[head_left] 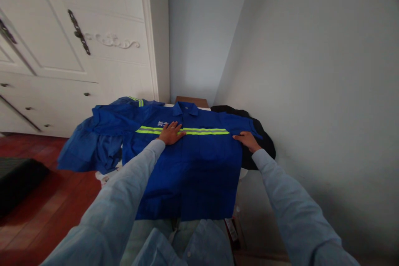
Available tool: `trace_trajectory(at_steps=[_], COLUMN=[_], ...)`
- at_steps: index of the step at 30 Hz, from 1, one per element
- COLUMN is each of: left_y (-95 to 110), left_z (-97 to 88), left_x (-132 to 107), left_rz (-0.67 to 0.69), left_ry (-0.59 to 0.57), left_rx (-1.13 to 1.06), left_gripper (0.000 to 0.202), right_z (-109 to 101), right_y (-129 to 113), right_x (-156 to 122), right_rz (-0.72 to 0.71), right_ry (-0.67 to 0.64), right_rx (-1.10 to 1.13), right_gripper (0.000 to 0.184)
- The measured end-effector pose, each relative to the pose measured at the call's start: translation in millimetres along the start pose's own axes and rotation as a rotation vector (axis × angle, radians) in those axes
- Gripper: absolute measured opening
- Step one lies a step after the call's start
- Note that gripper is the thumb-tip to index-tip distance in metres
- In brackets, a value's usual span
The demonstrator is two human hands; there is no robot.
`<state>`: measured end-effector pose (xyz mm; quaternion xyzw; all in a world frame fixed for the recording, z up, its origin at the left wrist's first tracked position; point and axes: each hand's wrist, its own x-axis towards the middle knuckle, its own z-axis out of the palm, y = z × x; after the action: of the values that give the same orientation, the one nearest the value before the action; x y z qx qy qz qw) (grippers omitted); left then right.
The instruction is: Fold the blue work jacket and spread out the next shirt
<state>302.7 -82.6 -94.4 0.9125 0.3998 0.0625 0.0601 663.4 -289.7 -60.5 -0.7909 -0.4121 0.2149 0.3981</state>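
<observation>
A blue work shirt (205,158) with a collar and a yellow-green and silver reflective stripe lies spread out face up before me. My left hand (171,133) rests on its chest, over the stripe and beside a small white logo, with the fingers stretched out. At the shirt's right side, just below the sleeve, my right hand (247,140) pinches the cloth between thumb and fingers. The surface under the shirt is mostly hidden.
More blue clothing (90,149) with a reflective stripe is heaped on the left. Dark cloth (264,137) lies beyond my right hand, near the grey wall (311,70). A white wardrobe (118,66) stands at the back left. A black object (18,183) sits on the reddish floor (71,199).
</observation>
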Motion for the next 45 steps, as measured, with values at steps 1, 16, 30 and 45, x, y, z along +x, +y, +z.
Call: trace_trajectory(at_steps=[1, 16, 30, 45], left_y=[0, 0, -61, -143], left_z=[-0.2, 0.7, -62.8, -61.3], left_x=[0, -1, 58, 123], left_rz=[-0.001, 0.005, 0.001, -0.174], left_ry=[-0.001, -0.018, 0.084, -0.039], left_rx=[0.001, -0.021, -0.07, 0.157], left_gripper=[0.075, 0.076, 0.047, 0.037], right_z=[1, -4, 5, 150], right_y=[0, 5, -68, -121], right_x=[0, -14, 26, 201], right_rz=[-0.018, 0.204, -0.173, -0.225], right_ry=[0.033, -0.092, -0.259, -0.134], right_rx=[-0.018, 0.423, -0.157, -0.437], right_gripper=[0.044, 0.025, 0.016, 0.022])
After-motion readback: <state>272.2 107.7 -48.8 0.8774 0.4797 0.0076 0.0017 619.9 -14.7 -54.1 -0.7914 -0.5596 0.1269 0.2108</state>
